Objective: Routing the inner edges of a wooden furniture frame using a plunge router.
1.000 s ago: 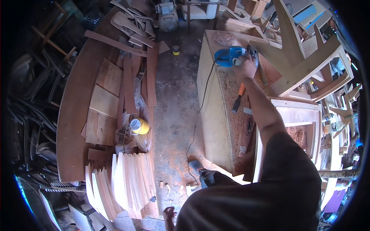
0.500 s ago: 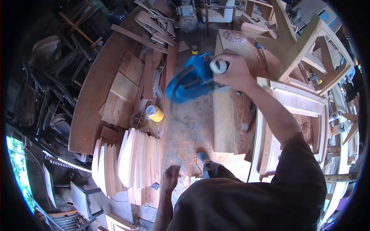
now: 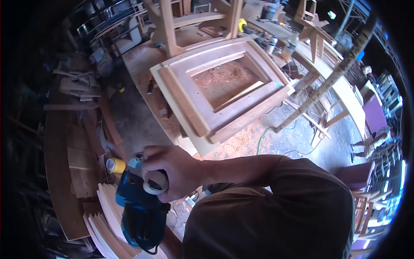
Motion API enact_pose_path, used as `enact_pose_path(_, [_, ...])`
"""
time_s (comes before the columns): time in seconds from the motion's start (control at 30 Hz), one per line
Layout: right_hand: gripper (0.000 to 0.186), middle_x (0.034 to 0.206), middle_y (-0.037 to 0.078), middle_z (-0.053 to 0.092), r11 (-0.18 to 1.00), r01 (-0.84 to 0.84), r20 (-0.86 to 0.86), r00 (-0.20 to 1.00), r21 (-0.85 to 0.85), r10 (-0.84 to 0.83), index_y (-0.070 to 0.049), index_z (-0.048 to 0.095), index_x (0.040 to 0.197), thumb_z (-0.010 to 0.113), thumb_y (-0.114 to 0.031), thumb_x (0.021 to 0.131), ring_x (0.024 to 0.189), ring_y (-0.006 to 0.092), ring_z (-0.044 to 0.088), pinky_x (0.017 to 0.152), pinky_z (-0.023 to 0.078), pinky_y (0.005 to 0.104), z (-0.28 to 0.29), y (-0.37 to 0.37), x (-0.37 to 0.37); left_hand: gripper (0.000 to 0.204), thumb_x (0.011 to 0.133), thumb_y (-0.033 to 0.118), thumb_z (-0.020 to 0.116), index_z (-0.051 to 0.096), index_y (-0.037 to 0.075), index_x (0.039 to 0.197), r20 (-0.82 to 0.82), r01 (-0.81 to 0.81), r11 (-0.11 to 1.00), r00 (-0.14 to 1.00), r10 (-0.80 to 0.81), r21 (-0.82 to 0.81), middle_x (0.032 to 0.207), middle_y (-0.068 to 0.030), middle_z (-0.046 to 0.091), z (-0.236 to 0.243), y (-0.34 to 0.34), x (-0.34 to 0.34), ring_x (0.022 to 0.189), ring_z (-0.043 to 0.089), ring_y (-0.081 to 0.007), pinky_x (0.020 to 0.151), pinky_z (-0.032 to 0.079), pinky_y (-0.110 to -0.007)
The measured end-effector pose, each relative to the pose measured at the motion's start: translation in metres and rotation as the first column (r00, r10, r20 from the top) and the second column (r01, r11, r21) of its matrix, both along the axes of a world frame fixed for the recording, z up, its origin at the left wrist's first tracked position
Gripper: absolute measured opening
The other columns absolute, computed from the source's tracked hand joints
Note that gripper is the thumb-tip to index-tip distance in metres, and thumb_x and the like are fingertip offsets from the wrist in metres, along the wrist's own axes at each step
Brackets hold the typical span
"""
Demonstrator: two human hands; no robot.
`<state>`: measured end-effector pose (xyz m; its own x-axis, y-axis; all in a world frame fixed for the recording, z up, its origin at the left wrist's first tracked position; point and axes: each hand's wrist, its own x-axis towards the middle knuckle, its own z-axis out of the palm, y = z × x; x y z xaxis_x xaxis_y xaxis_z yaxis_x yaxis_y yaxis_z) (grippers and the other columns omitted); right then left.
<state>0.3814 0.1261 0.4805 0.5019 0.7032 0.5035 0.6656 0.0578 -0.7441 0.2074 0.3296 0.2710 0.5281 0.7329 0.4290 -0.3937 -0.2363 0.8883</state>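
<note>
My right hand (image 3: 166, 172) is closed on the pale front knob of a blue electric planer (image 3: 142, 224), held low at the lower left. My left forearm (image 3: 172, 241) runs up behind the planer, and its hand is hidden there. Beyond them a rectangular wooden frame (image 3: 185, 103) rests on the workbench, with wood shavings showing in its opening. A yellow container (image 3: 119, 165) sits just left of the planer, beside stacked pale curved wood pieces (image 3: 103, 226).
Wooden chair frames (image 3: 172, 26) stand behind the frame. Long boards (image 3: 60, 185) lie at the left. A diagonal post (image 3: 323, 86) crosses the right side, near cords on the shaving-strewn floor (image 3: 246, 140). A person (image 3: 370, 142) is at the far right.
My right hand lifted the planer off the bench and brought it down and leftward near my left arm. My view has swung right toward the wooden frame.
</note>
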Motion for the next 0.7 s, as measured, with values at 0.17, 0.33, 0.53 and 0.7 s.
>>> enact_pose_path(0.17, [0.044, 0.091, 0.005, 0.058, 0.998, 0.058, -0.015, 0.998, -0.009, -0.058, -0.010, 0.062, 0.091, 0.079, -0.016, 0.051, 0.078, 0.0237, 0.054, 0.069, 0.043, 0.0350, -0.033, -0.064, -0.014, 0.060, 0.089, 0.044, 0.070, 0.051, 0.007, 0.133, -0.320, -0.005, 0.621, 0.854, 0.410, 0.784, 0.126, -0.0124, 0.060, 0.066, -0.082, -0.014, 0.112, 0.060, -0.0234, 0.101, 0.048, -0.044])
enact_pose_path(0.33, [0.053, 0.095, 0.005, 0.061, 0.983, 0.131, -0.179, 0.978, 0.128, -0.107, -0.011, 0.062, 0.102, 0.078, -0.010, 0.052, 0.081, 0.0245, 0.056, 0.073, 0.045, 0.0345, -0.050, -0.129, -0.019, 0.047, 0.081, 0.035, 0.077, 0.061, 0.008, 0.116, -0.289, 0.084, 0.616, 0.926, 0.242, 0.784, 0.115, -0.0101, 0.063, 0.083, -0.131, 0.004, 0.098, 0.063, -0.0225, 0.092, 0.051, -0.038])
enact_pose_path(0.53, [0.057, 0.098, 0.007, 0.063, 0.941, 0.264, -0.203, 0.954, 0.214, -0.222, -0.009, 0.061, 0.111, 0.077, -0.004, 0.057, 0.083, 0.0246, 0.060, 0.076, 0.048, 0.0326, -0.063, -0.227, 0.009, 0.040, 0.073, 0.030, 0.084, 0.068, 0.009, 0.103, -0.285, 0.190, 0.613, 0.957, 0.060, 0.767, 0.105, -0.0083, 0.065, 0.082, -0.198, 0.060, 0.087, 0.064, -0.0218, 0.084, 0.053, -0.034])
enact_pose_path(0.7, [0.054, 0.099, 0.009, 0.063, 0.892, 0.355, -0.278, 0.919, 0.280, -0.279, -0.006, 0.062, 0.111, 0.076, -0.003, 0.060, 0.083, 0.0244, 0.061, 0.076, 0.050, 0.0312, -0.080, -0.328, 0.054, 0.050, 0.071, 0.035, 0.085, 0.062, 0.010, 0.108, -0.318, 0.281, 0.668, 0.945, -0.070, 0.689, 0.103, -0.0082, 0.063, 0.061, -0.259, 0.110, 0.087, 0.063, -0.0221, 0.083, 0.055, -0.035])
